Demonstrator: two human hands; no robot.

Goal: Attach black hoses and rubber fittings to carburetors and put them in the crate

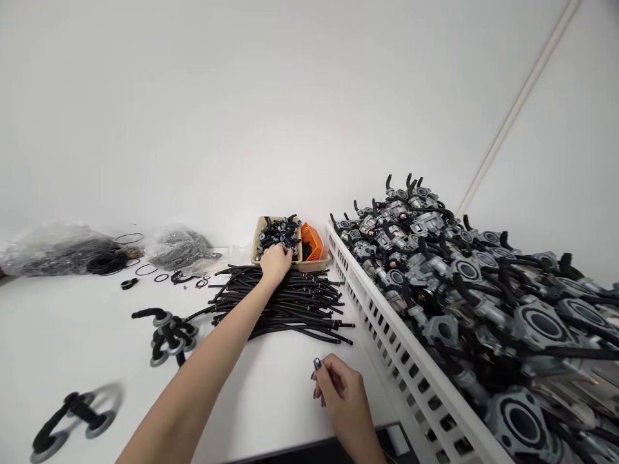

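My left hand point(275, 261) reaches across the table to the cream bin point(255, 240) at the back. Its fingers curl down among small black parts with grey ends point(271, 233), and what they grip, if anything, is hidden. Under that wrist lies a wide pile of black rubber hoses point(290, 303). Nearer the front, my right hand point(347, 394) hovers over the white tabletop, its fingers loosely curled in and nothing visible in them. Bent black hoses with grey round ends stand in a cluster point(169, 335) to the left, and another such piece point(82, 412) is at the front left.
A white slotted crate point(382, 322) heaped with metal castings with black hoses point(464, 270) runs along the right. Beside the cream bin sits an orange basket point(312, 242). Plastic bags of dark parts point(176, 248) and loose black rings point(145, 269) lie at the back left.
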